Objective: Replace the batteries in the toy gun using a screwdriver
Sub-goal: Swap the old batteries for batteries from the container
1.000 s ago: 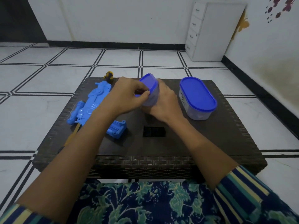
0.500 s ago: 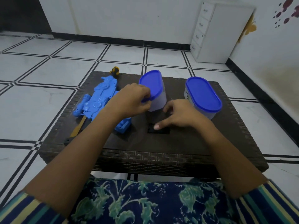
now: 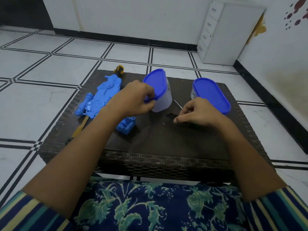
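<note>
Since the earlier frames: the right hand (image 3: 198,112) has let go of the near tub (image 3: 160,92) and dropped to the table (image 3: 166,144), curling over the small dark object (image 3: 171,116) lying there; the left hand (image 3: 135,99) has stayed at the tub's lid.

Item, left hand: fingers pinched on the front rim of the tub's blue lid (image 3: 155,84). The lid sits tilted; whether it is being pressed on or lifted off cannot be told.

Item, right hand: fingers curled narrow, tips touching the dark object. Whether it is gripped or merely touched cannot be told.

Item, toy gun (image 3: 103,95): blue, lying flat on the left part of the table, beside the left wrist. The open end of its grip (image 3: 126,125) faces the viewer, which suggests the battery cover is already off.

Item, screwdriver (image 3: 119,70): yellow and black handle just behind the gun, untouched.

Item, second tub (image 3: 210,95): lidded, to the right, just behind the right hand.

Progress, as a judgement: opening is done; whether batteries are swapped cannot be told, and closing and screwing remain.

Unclear: no battery is plainly seen. The dark object may be the cover. A thin pale line (image 3: 178,104) between the tubs is unidentified, as is a yellowish stick (image 3: 81,125) under the gun. Tub contents hidden.
</note>
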Tool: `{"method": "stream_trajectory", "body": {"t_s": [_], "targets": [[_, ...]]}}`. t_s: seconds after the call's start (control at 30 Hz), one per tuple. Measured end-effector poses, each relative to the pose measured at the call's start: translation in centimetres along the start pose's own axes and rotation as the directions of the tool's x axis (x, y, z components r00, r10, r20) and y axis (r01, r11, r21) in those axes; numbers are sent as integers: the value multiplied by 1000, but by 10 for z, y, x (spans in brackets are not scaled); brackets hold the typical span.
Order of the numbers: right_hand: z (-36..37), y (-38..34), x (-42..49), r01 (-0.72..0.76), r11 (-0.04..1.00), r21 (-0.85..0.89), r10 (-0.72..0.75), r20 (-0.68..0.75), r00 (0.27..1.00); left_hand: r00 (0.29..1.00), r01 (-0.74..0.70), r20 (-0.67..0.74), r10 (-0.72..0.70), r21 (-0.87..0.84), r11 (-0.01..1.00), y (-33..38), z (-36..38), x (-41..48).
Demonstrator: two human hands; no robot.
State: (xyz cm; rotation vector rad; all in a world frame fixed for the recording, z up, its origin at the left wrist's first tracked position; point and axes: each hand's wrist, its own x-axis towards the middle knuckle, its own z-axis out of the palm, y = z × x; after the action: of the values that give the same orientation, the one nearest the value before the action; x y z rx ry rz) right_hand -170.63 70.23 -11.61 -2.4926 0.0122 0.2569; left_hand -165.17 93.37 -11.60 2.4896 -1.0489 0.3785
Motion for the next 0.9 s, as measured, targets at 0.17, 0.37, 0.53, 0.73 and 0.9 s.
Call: {"method": "stream_trajectory", "body": {"t_s": [0.17,0.37,0.53,0.73,0.9], "targets": [[8,-5,4,-57,990,-130,54,-33,998,1000,11,5,-11,8,1000,-3,0,-2],[12,-8,3,-1,975,-224,-23,-106,994,998,44,47,-47,46,998,4,4,0],[29,-34,0,257,966,-38,-259,-214,942,996,79,22,-81,84,993,13,6,2],[59,-36,26,245,969,30,-213,-394,894,990,124,38,-137,240,963,27,6,6],[72,-32,35,227,973,-40,-223,-409,885,969,204,54,-242,380,902,42,5,13]]}}
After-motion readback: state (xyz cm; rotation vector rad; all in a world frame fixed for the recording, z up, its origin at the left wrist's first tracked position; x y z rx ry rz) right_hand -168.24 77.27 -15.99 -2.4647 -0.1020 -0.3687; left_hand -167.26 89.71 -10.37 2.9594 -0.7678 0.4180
